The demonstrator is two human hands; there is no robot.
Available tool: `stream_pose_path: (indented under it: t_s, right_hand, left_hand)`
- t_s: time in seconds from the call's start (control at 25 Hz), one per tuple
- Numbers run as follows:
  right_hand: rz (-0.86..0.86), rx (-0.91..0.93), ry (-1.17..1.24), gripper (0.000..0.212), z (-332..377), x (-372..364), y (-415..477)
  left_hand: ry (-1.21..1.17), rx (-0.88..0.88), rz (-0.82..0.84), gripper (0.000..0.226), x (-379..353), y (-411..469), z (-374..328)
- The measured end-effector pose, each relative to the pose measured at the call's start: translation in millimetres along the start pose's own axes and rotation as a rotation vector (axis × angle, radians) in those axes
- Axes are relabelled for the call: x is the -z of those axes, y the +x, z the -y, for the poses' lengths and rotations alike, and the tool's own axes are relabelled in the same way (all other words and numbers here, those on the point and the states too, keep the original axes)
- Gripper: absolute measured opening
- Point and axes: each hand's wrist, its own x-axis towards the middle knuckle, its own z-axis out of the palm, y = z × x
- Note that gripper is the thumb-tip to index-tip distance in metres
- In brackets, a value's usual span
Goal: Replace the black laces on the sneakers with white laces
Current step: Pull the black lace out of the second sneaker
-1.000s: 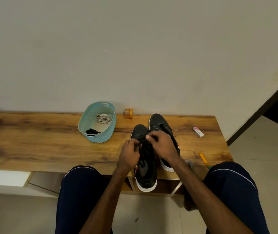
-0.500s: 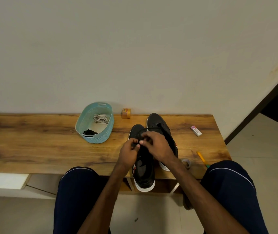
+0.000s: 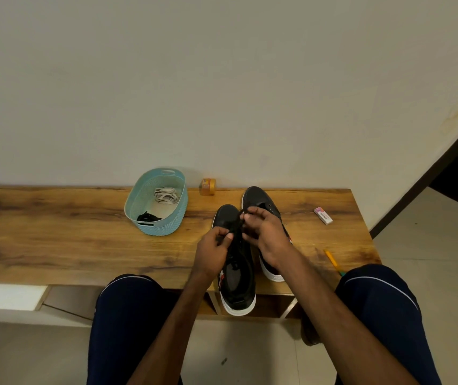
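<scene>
Wood-grain table [image 3: 55, 232], front edge, right of centre: black left sneaker [image 3: 237, 276] overhanging the edge, black right sneaker [image 3: 261, 198] just beside it, further back, toes to the wall. Above the left sneaker, black lace [image 3: 238, 225] pinched low by left hand [image 3: 212, 252], gripped higher by right hand [image 3: 268, 236]. Toward the back edge, teal basket [image 3: 166, 229] with white laces [image 3: 166, 195] and a loose black lace [image 3: 148, 217]; orange box [image 3: 208, 186] just right of it. Near the right edge, eraser [image 3: 323, 215] and pencil [image 3: 332, 258].
</scene>
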Motion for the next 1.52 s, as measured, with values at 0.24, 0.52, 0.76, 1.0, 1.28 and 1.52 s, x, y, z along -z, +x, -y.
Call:
stream_pose_path:
  t_s: [0.24, 0.52, 0.76, 1.0, 1.28, 1.52]
  right_hand:
    - [0.042, 0.035, 0.427, 0.010, 47, 28, 4]
    - [-0.381, 0.273, -0.495, 0.033, 34, 47, 7]
    - [0.012, 0.391, -1.097, 0.029, -14, 11, -7]
    - [0.111, 0.264, -0.736, 0.023, -21, 3, -9]
    - [0.113, 0.101, 0.142, 0.030, 23, 28, -7]
    - [0.109, 0.081, 0.443, 0.024, 40, 39, -10]
  left_hand:
    - [-0.075, 0.048, -0.048, 0.012, 2, 0, 3]
    - [-0.088, 0.061, -0.066, 0.013, 0, 0, 1]
    - [-0.132, 0.066, -0.012, 0.021, 2, -4, -6]
    - [-0.148, 0.078, -0.047, 0.017, 9, -8, -9]
    - [-0.587, 0.401, -0.031, 0.016, 30, 1, -28]
    - [-0.755, 0.262, -0.133, 0.018, 57, 3, -45]
